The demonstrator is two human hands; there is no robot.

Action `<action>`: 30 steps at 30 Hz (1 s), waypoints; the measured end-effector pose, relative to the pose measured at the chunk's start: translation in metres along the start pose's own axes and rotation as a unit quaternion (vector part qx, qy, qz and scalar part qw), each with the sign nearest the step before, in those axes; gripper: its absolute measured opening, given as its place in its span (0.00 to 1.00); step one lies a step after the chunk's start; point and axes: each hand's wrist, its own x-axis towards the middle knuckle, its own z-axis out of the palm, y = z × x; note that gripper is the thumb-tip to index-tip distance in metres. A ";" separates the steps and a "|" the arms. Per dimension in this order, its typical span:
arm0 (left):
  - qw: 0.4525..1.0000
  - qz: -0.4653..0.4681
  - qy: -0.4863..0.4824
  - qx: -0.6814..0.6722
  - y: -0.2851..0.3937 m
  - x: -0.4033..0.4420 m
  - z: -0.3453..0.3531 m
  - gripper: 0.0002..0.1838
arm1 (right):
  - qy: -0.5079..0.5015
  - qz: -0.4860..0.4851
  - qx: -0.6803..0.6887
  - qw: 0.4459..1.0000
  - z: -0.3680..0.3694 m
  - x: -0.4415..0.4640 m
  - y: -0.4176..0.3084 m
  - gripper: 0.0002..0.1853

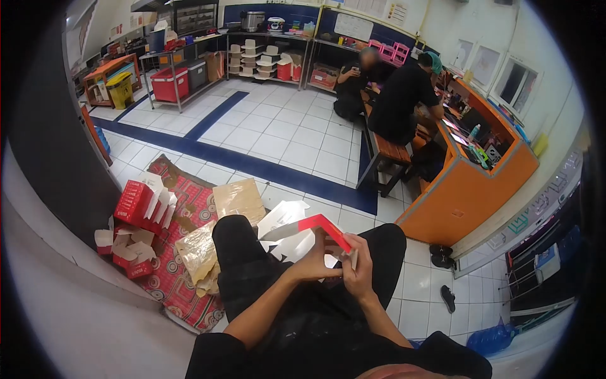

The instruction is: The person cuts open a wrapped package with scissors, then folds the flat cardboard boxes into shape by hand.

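Over my lap I hold a partly folded red and white cardboard box [322, 225]. My right hand [358, 268] grips its right edge, fingers closed on the card. My left hand [314, 262] is at the box's underside, the fingers reaching up against the inner panel and partly hidden by it. White flaps [285, 218] of card spread out to the left, beyond my knees. On the patterned red mat [192, 215] to my left stand several folded red boxes [134, 203], with white flaps raised.
Flat brown packages in clear wrap [238, 201] lie beside my left knee. Two people sit on and by a wooden bench [392, 150] at an orange counter [442, 205]. Shoes [447, 298] and a blue water bottle [491, 340] are on the floor at right. Shelves [265, 60] line the back.
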 end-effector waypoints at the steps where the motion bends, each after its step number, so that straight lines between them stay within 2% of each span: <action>1: 0.998 -0.047 -0.031 -0.036 -0.004 -0.003 0.000 0.72 | -0.023 0.008 -0.020 1.000 -0.001 0.001 0.000 0.25; 2: 0.998 -0.047 -0.032 -0.037 -0.010 -0.005 0.000 0.72 | -0.045 0.016 -0.040 0.998 -0.003 0.002 0.000 0.28; 3: 0.997 -0.045 -0.025 -0.055 -0.015 -0.006 -0.001 0.66 | -0.044 0.016 -0.041 0.998 -0.004 0.001 0.008 0.28; 4: 0.996 -0.044 -0.017 -0.073 -0.021 -0.006 0.000 0.61 | -0.049 -0.011 -0.074 0.996 -0.005 -0.001 0.021 0.30; 5: 0.996 -0.043 -0.017 -0.073 -0.018 -0.004 -0.002 0.61 | -0.055 -0.037 -0.105 0.992 -0.004 0.000 0.023 0.33; 7: 0.961 -0.113 0.091 -0.236 -0.012 -0.001 -0.004 0.39 | -0.076 -0.031 -0.122 0.989 -0.006 -0.005 0.020 0.29; 8: 0.961 -0.111 0.092 -0.235 -0.019 0.000 -0.004 0.39 | -0.097 -0.026 -0.138 0.985 -0.006 -0.005 0.017 0.25; 9: 0.961 -0.122 0.115 -0.221 -0.027 0.002 -0.004 0.32 | -0.098 -0.027 -0.138 0.985 -0.005 -0.005 0.015 0.25; 10: 0.960 -0.134 0.136 -0.207 -0.035 0.002 -0.002 0.27 | -0.044 0.047 -0.075 0.995 -0.002 -0.007 0.013 0.20; 11: 0.959 -0.109 0.173 -0.194 -0.015 0.003 0.001 0.21 | 0.012 0.121 -0.010 0.993 0.001 -0.008 0.011 0.16; 12: 0.959 -0.109 0.173 -0.194 0.002 0.004 0.001 0.21 | 0.012 0.121 -0.010 0.993 0.004 -0.011 0.015 0.16; 14: 0.974 -0.148 0.172 -0.017 0.029 0.003 0.002 0.19 | 0.148 0.177 0.142 0.963 0.012 -0.017 0.026 0.08; 15: 0.970 -0.140 0.199 -0.018 0.038 0.003 0.008 0.19 | 0.171 0.189 0.169 0.952 0.017 -0.018 0.025 0.09; 19: 0.972 -0.131 0.194 0.003 0.018 0.002 0.018 0.15 | 0.126 0.184 0.103 0.969 0.009 -0.028 0.040 0.10; 22: 0.971 -0.097 0.205 -0.071 0.006 0.005 0.020 0.15 | 0.083 0.161 0.078 0.980 0.003 -0.021 0.033 0.10; 24: 0.976 -0.053 0.200 -0.065 0.005 0.005 0.021 0.19 | 0.160 0.244 0.182 0.939 0.001 -0.014 0.028 0.08; 25: 0.976 -0.054 0.199 -0.064 -0.013 0.003 0.025 0.19 | 0.178 0.254 0.204 0.929 0.001 -0.015 0.031 0.09; 26: 0.960 0.064 0.169 0.216 -0.046 -0.002 0.030 0.22 | 0.178 0.254 0.204 0.929 -0.001 -0.018 0.031 0.09; 27: 0.919 0.116 0.138 0.352 -0.055 -0.003 0.030 0.23 | 0.163 0.264 0.182 0.933 -0.002 -0.020 0.030 0.09; 28: 0.853 0.174 0.123 0.477 -0.063 -0.005 0.030 0.25 | 0.148 0.275 0.160 0.936 -0.002 -0.022 0.030 0.10; 29: 0.832 0.181 0.113 0.512 -0.061 -0.006 0.029 0.26 | 0.147 0.277 0.160 0.936 -0.003 -0.023 0.037 0.10; 30: 0.810 0.189 0.103 0.546 -0.057 -0.005 0.027 0.26 | 0.143 0.230 0.109 0.957 -0.002 -0.024 0.048 0.12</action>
